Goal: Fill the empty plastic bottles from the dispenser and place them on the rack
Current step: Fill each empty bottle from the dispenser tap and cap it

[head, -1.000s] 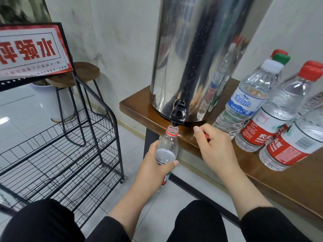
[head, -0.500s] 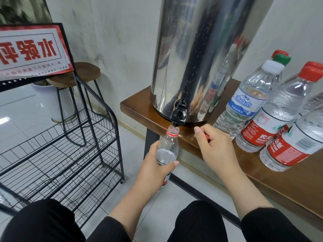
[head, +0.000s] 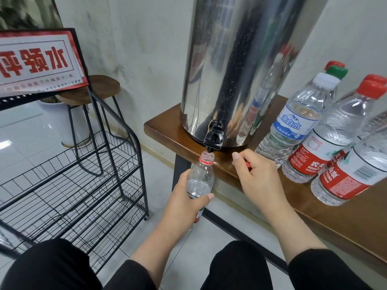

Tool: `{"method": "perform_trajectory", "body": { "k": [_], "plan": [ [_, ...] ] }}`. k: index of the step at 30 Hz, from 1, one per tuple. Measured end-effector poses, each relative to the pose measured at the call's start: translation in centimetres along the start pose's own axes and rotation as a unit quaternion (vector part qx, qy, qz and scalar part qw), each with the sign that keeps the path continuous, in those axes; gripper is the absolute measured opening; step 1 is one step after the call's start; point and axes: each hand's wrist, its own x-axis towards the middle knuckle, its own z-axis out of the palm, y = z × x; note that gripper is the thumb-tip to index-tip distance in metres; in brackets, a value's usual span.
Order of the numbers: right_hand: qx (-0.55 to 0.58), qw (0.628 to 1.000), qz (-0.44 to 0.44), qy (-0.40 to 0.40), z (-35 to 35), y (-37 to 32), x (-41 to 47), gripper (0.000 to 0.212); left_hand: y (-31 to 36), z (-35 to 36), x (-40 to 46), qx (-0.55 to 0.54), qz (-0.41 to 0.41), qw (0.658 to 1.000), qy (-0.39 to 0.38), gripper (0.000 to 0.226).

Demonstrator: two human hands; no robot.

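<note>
- Filling is under way: I hold 1 small bottle with its open mouth right under the black tap of the steel dispenser, which stands at the left end of the worktop.
- The water inside looks to sit a little above my thumb, roughly at the shoulder, so I judge this bottle mostly filled but not yet topped up. I cannot make out a stream at the spout.
- The wire rack to the left of the worktop shows no bottle on the shelves I can see, so by my reading no placing has been done.
- Near the right end of the worktop stand at least 5 capped bottles: a blue-label bottle closest to the dispenser, and a red-label bottle beside it, with others behind and to the right. I cannot tell whether they are full or empty; clear plastic hides the level.
- Left to do, as I judge it: finish this fill, screw on its cap, set it on the rack, then work through whatever bottles are empty.
- My left hand is wrapped around the bottle's body, thumb across the front, fingers behind it out of sight.
- My right hand rests over the front edge of the worktop, fingers curled, pinching a small red thing that I take for the red cap.
</note>
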Motion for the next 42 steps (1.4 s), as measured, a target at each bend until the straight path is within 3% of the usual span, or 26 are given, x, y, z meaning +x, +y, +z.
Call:
{"method": "perform_trajectory", "body": {
  "k": [42],
  "plan": [
    [-0.004, 1.0, -0.005, 0.005, -0.05, -0.28, -0.07, 0.029, -0.42, 0.01, 0.25, -0.003, 0.005, 1.0, -0.001, 0.067]
  ]
}}
